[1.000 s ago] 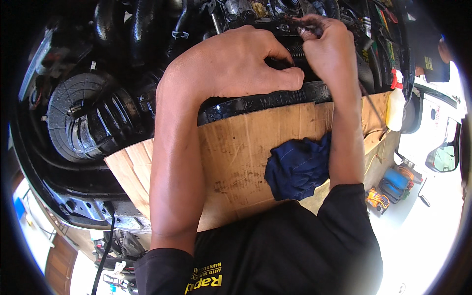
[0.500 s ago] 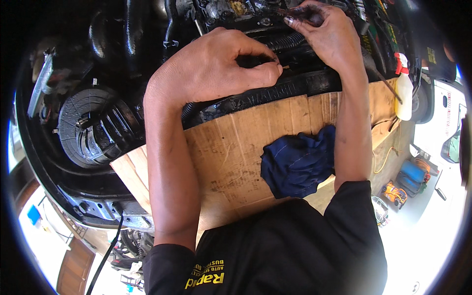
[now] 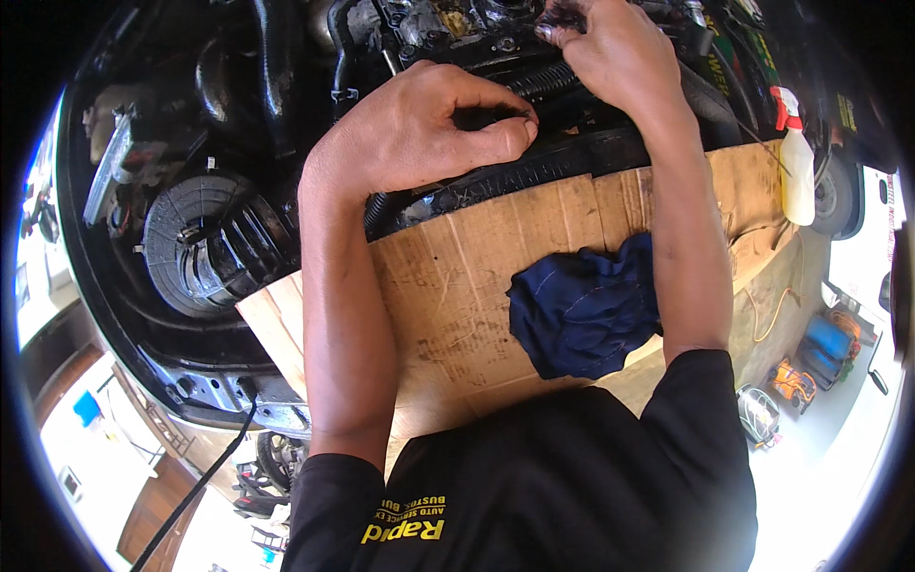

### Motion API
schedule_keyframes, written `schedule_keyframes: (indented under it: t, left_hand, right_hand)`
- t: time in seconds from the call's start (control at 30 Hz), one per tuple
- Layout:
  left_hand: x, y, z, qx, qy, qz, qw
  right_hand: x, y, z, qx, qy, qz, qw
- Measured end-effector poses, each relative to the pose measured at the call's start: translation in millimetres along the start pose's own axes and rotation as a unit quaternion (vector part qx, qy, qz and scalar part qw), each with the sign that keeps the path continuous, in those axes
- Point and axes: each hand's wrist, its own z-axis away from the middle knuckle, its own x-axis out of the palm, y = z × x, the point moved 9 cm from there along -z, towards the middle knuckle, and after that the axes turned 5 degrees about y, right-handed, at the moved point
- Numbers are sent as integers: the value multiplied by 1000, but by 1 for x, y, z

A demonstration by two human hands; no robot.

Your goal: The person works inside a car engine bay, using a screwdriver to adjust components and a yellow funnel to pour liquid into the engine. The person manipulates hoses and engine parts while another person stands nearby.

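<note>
Over the front of an oily car engine bay, my left hand [image 3: 429, 129] is closed, its thumb and forefinger curved together above a black front panel [image 3: 515, 178]. Whatever lies between those fingertips, if anything, is too small or hidden to name. Farther up and to the right, my right hand [image 3: 620, 62] reaches to the engine [image 3: 448, 38] with blackened, curled fingers. Its fingertips sit near the top edge, and what they grip cannot be made out. A ribbed black hose [image 3: 545, 82] runs between the two hands.
Cardboard [image 3: 457, 276] covers the car's front edge, with a crumpled dark blue cloth [image 3: 581, 310] on it. A white spray bottle with a red head [image 3: 797, 176] stands at the right. A round black housing [image 3: 195, 243] lies at the left; a black strut [image 3: 205, 481] slants below it.
The view has shifted a little, so the car and cardboard appear farther right. My right hand has moved slightly left along the engine; my left hand keeps its curled shape.
</note>
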Motion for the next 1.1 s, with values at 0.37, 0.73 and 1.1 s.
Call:
schedule_keyframes:
  t: [0.37,0.73,1.1]
  left_hand:
    - [-1,2,-2,19,-5,-18,1000]
    - [2,2,-4,14,-11,-16,1000]
    - [-3,2,2,5,9,-28,1000]
  right_hand:
    - [25,1,-3,26,56,-97,993]
    - [6,-1,4,43,30,-39,998]
    - [-4,-14,0,-1,78,56,995]
